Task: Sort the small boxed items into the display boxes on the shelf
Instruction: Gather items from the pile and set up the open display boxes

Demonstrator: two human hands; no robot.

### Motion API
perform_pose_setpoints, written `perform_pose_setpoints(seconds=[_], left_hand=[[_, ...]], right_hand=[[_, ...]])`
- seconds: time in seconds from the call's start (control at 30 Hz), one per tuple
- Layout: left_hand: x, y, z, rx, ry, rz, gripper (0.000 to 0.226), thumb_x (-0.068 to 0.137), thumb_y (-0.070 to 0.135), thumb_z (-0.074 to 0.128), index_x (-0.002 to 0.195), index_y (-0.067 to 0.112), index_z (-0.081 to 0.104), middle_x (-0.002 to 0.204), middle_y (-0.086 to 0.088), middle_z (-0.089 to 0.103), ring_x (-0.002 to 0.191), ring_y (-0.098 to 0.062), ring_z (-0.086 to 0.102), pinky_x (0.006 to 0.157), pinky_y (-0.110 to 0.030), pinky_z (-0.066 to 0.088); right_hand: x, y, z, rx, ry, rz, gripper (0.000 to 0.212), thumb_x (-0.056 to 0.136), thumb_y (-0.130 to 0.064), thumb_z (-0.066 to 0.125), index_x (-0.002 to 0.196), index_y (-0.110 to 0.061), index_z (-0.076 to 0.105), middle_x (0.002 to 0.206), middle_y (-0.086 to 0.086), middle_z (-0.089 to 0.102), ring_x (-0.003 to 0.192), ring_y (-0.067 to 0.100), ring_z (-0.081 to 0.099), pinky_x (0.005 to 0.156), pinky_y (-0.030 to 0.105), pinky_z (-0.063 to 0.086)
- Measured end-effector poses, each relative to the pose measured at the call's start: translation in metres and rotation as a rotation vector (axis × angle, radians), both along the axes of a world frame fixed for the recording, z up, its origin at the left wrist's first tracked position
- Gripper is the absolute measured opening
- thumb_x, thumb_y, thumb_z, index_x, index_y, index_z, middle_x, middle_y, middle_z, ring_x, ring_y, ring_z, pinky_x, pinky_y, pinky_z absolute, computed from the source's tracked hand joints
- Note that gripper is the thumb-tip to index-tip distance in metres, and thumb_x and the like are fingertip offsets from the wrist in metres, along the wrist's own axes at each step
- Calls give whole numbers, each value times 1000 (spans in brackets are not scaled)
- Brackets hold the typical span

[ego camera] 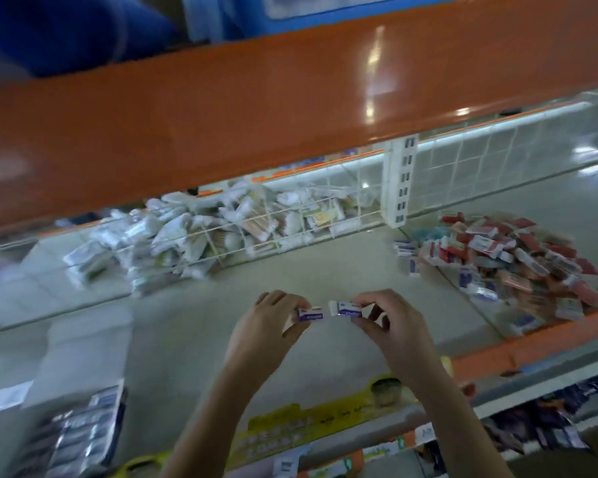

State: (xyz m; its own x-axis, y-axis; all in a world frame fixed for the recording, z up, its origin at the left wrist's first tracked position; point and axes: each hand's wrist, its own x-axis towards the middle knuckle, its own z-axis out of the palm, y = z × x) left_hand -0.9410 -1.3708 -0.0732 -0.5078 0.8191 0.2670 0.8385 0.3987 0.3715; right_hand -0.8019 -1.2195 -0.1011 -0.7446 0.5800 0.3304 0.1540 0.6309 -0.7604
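Both hands over the pale shelf (325,270): left hand (266,326) pinches a purple-white box (309,314), right hand (390,322) pinches another box (348,310), ends nearly touching. Print too blurry to read. Farther back on the shelf, right: red-white box pile (508,263); left: white packets (194,232).

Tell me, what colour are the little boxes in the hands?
White and purple-blue: one box and another box, seen in the head view.

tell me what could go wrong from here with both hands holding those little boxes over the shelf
1. The left hand and right hand each pinch a small white-and-purple box by the end only, so one might slip onto the shelf.
2. The loose red-and-white pile has purple boxes mixed in, so missorting seems possible.
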Motion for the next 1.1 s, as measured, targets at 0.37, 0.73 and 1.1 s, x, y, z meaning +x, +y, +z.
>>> perform_pose_setpoints(seconds=[0.37,0.73,1.1], left_hand=[[-31,-152,10,100,6,202,18,79,22,73,95,27,67,87,22,54,85,-3,52,71,-14,40],[-75,-260,2,58,-8,318,19,77,23,74,95,27,68,92,15,64,90,-11,58,73,-24,46],[-96,-303,-3,-35,-36,323,24,84,31,65,108,26,64,109,9,63,103,-16,52,82,-28,41]], right_hand=[[-68,-116,17,106,64,280,24,78,-10,73,100,-19,66,91,-13,57,78,6,51,67,4,39],[-116,-231,28,172,-42,376,20,83,-20,69,101,-27,63,92,-23,51,82,-3,48,73,4,35],[-148,-288,30,432,-284,346,20,88,-25,61,108,-23,60,108,-11,59,104,9,44,84,17,32]])
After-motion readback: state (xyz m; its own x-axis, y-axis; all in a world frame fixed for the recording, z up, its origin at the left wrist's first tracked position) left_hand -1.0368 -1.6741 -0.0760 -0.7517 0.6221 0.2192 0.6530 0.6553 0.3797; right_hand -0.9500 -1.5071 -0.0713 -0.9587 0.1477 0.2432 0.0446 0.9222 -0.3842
